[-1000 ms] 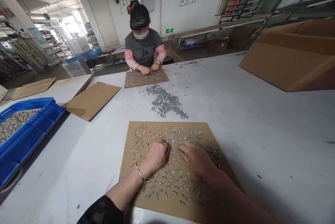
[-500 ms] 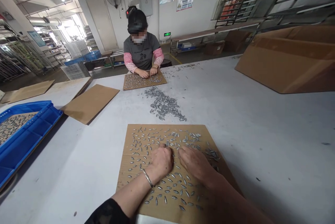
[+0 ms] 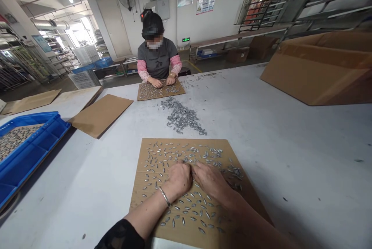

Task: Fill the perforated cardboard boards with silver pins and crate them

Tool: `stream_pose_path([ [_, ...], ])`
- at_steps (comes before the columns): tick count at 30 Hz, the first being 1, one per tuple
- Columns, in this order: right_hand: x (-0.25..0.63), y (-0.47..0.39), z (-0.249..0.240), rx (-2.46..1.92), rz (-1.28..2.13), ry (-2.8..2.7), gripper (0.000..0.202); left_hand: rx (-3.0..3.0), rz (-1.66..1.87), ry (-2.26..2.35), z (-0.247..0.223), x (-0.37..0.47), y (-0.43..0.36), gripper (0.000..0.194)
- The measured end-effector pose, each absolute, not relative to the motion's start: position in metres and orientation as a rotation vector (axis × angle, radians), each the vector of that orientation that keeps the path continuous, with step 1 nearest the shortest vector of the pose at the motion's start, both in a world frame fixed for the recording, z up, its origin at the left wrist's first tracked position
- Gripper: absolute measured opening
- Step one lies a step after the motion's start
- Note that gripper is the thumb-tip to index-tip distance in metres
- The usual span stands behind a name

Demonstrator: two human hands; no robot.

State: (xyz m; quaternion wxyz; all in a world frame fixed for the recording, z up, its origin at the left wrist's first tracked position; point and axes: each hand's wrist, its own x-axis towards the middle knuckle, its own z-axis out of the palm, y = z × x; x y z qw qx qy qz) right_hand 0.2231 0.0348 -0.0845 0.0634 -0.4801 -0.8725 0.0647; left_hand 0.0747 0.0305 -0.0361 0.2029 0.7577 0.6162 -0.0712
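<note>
Small silvery spindle-shaped metal pieces [image 3: 202, 223] lie spread over a cardboard sheet [image 3: 139, 187] in front of me. They are spaced apart on the left and near side, and bunched at the upper right. My left hand [image 3: 179, 178], with a bracelet at the wrist, rests curled over the middle of the sheet. Right beside it, my right hand [image 3: 209, 180] is curled too, its fingertips close against the left hand's. Both hands' fingertips point down and away, so whatever they pinch is hidden. Beyond the sheet lies a loose heap of the same metal pieces [image 3: 183, 115].
Across the white table [image 3: 290, 156] a co-worker [image 3: 158, 55] handles pieces on another cardboard sheet [image 3: 145, 95]. A blue tray [image 3: 37, 152] stands at the left, near a bare cardboard sheet [image 3: 101, 115]. A large cardboard box [image 3: 314, 70] sits at the right.
My right hand has shifted left, closing the gap to my left hand. My left hand has hardly moved. The co-worker's hands have moved slightly over their sheet.
</note>
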Motion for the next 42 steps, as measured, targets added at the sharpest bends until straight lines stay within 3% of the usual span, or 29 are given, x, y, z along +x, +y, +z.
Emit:
stream_pose_path([
  [22,0.255,0.013,-0.105,-1.476,0.144,-2.621,0.022,2.246,-0.395,1.607,-0.024,0.075,0.033,0.028],
  [31,0.251,0.017,-0.107,-1.409,0.078,-2.586,0.018,2.227,-0.134,1.776,-0.006,0.028,0.035,0.028],
  [37,0.245,0.001,-0.108,-1.335,-0.017,-2.585,0.026,2.199,0.051,1.783,-0.001,0.003,0.019,0.027],
  [42,0.25,-0.002,-0.101,-1.351,0.13,-2.605,0.027,2.151,0.062,1.8,-0.006,-0.004,0.015,0.026],
])
